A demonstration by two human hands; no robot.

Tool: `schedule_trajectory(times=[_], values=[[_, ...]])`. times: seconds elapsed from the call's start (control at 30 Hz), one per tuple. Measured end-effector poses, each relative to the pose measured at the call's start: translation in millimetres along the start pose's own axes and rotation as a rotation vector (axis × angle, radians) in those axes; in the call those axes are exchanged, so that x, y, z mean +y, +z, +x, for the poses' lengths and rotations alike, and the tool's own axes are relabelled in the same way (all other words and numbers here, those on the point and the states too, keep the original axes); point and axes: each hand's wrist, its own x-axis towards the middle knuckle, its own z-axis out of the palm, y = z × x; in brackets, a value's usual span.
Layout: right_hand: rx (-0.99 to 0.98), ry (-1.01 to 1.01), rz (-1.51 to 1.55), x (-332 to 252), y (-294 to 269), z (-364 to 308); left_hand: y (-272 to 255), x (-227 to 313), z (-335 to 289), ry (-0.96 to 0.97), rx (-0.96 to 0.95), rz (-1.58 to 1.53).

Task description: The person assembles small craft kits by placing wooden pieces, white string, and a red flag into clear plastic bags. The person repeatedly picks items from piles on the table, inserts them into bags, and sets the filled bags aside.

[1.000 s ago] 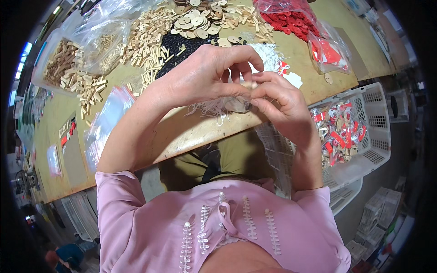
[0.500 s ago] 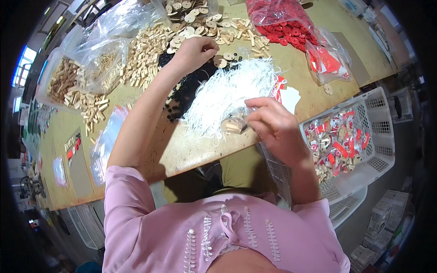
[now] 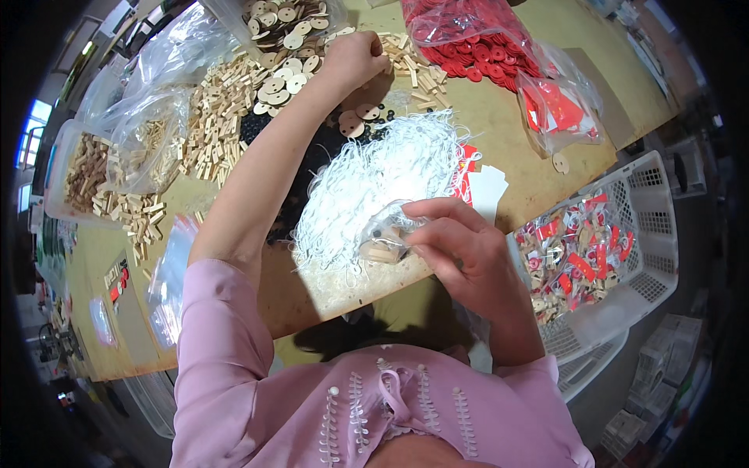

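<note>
My right hand (image 3: 468, 249) pinches a small clear plastic bag (image 3: 384, 234) at the table's front edge. Wooden pieces and something dark show through the film. Stretched forward across the table, my left hand (image 3: 355, 61) is over the wooden parts with its fingers curled; what they hold, if anything, is hidden. Round wooden discs with holes (image 3: 275, 92) lie to its left, and small wooden blocks (image 3: 425, 79) to its right. A heap of white string loops (image 3: 367, 179) lies between my hands, with small black rings (image 3: 390, 115) around it.
More wooden blocks (image 3: 211, 136) spread leftward to a plastic tub (image 3: 56, 183). Flat clear bags (image 3: 173, 273) lie at the left. Red discs (image 3: 488, 58) spill from a bag at the back; red and white cards (image 3: 488, 191) lie right. A white crate (image 3: 651, 234) holds filled bags.
My left hand has moved forward and right, from the discs toward the wooden blocks. The right hand and its bag have shifted slightly nearer to me. The view has also shifted a little.
</note>
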Motion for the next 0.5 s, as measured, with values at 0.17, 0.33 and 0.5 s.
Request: schedule_trajectory(times=[0.17,0.33,0.5], values=[[0.007,-0.021,0.006,5.6,2.8,0.0,19.6,-10.0,16.3,0.164,0.071,0.176],[0.014,0.008,0.005,5.9,1.1,-3.4,19.9,-3.0,8.5,0.216,0.033,0.029],[0.008,0.014,0.014,4.3,2.4,-4.2,29.2,8.8,7.6,0.478,-0.014,0.039]])
